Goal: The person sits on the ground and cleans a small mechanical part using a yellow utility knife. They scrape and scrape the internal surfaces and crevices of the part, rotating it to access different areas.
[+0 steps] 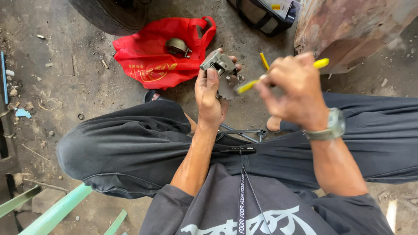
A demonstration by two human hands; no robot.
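My left hand [211,98] grips a grey metal part [222,72], blocky with flat plates, held up over the dirt floor between my knees. My right hand [294,91], blurred and wearing a wristwatch [332,126], holds a thin yellow tool [278,75] whose tip touches the metal part. A second yellow stick [264,61] lies on the ground behind the hands.
A red cloth bag [150,61] lies on the floor with a round metal piece [177,46] on it. A tyre [111,15] stands at the top left, a rusty metal body [348,26] at the top right, a dark bag [261,15] between. A metal rod tool [244,132] lies under my legs. Green bars [56,209] sit at the bottom left.
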